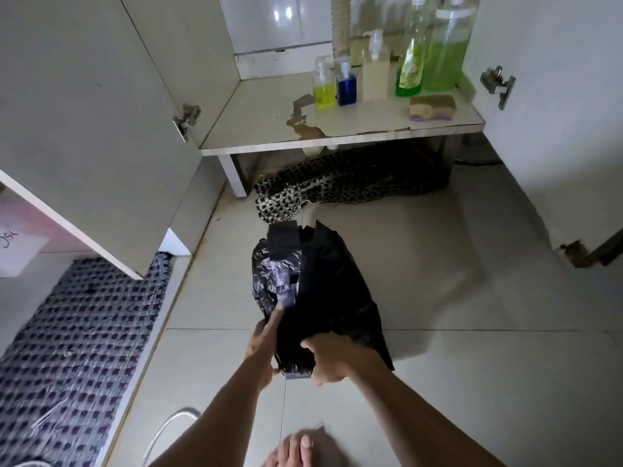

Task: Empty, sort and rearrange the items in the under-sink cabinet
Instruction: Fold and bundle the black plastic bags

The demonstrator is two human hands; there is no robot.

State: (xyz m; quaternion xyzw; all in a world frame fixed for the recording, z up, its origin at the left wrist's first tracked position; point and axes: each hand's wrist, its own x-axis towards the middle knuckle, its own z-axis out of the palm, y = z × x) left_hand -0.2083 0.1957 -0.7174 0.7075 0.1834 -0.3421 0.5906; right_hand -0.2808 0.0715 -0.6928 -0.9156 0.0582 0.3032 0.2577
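A bundle of black plastic bags (323, 291) lies on the tiled floor in front of the open under-sink cabinet. My right hand (328, 360) grips its near end, fingers curled round the plastic. My left hand (264, 338) rests against the bundle's left side with the index finger stretched forward onto it. On the cabinet shelf (269, 129) stand a yellow bottle (324, 87), a blue bottle (346, 83), a cream pump bottle (375, 74) and two green liquid bottles (409, 59), (448, 52). A sponge (432, 106) lies at the shelf's front right.
Both cabinet doors (101, 112) stand open at left and right. A checked woven mat (337, 183) is bunched under the shelf. Another woven mat (74, 348) covers the floor at left. A drain hose (340, 25) drops at the back. My bare foot (296, 449) is at the bottom.
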